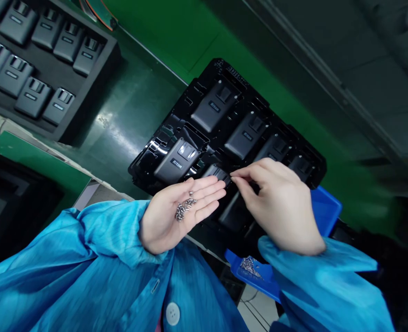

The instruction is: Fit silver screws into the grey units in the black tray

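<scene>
My left hand (181, 212) lies palm up with its fingers stretched out, bearing a small heap of metal screws (184, 208). Close to its fingertips, thumb and index finger of my right hand (280, 203) are pinched together; whatever is between them is too small to make out. The pinch is at the edge of a dark grey casing (216, 172), partly hidden by my left fingers. This casing sits in a glossy black tray (145, 161) among several similar ones, such as a casing (178, 161) marked "Riton" to the left and another casing (214, 107) farther back.
At the far left, a black foam tray (100, 60) contains several similar grey casings. A blue bin (269, 283) with loose screws (250, 266) is below my right forearm, and more blue plastic (325, 210) shows beyond the wrist. The green worktop (121, 115) lies under the trays.
</scene>
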The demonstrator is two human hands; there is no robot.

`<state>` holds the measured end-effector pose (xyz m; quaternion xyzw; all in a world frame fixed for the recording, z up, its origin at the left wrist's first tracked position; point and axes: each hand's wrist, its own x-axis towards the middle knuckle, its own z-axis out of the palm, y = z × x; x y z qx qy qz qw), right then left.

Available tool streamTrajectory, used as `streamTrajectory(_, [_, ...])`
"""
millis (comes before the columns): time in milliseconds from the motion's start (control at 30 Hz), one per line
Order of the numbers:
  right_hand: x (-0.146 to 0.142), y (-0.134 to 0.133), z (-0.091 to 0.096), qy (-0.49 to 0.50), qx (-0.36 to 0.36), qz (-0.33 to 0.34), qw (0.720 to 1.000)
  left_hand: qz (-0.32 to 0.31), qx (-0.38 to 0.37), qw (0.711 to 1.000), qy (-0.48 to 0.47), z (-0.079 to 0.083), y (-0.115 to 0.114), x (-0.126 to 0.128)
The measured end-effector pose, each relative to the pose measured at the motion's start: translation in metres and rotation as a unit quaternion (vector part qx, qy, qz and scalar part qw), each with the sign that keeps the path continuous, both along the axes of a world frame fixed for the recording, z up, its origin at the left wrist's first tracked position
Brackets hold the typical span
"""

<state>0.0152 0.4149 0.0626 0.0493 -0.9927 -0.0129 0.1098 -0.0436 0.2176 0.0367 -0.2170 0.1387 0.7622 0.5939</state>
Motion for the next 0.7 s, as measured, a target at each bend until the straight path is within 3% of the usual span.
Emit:
streamTrajectory(200, [-0.019, 0.021, 0.013, -0.129, -0.152, -0.036, 0.979, -0.02, -0.016, 1.0, -0.004, 0.002, 0.003, -0.004])
streamTrajectory(333, [-0.012, -0.006, 0.033, -0.043, -0.063, 0.015, 0.997, -0.029, -0.014, 0.999, -0.009, 0.003, 0.004, -0.004])
streamTrajectory(433, [0.0, -0.04, 0.039, -0.072, -0.085, 0.07, 0.991, -0.031, -0.007, 0.999, -0.016, 0.003, 0.005, -0.003])
streamTrajectory(533, [0.005, -0.062, 0.033, -0.073, -0.06, 0.083, 0.992, -0.016, 0.032, 0.999, 0.006, 0.001, 0.005, -0.002])
streamTrajectory(700, [0.005, -0.069, 0.021, -0.049, -0.033, 0.06, 0.996, -0.011, 0.038, 0.999, 0.026, 0.001, 0.007, 0.003])
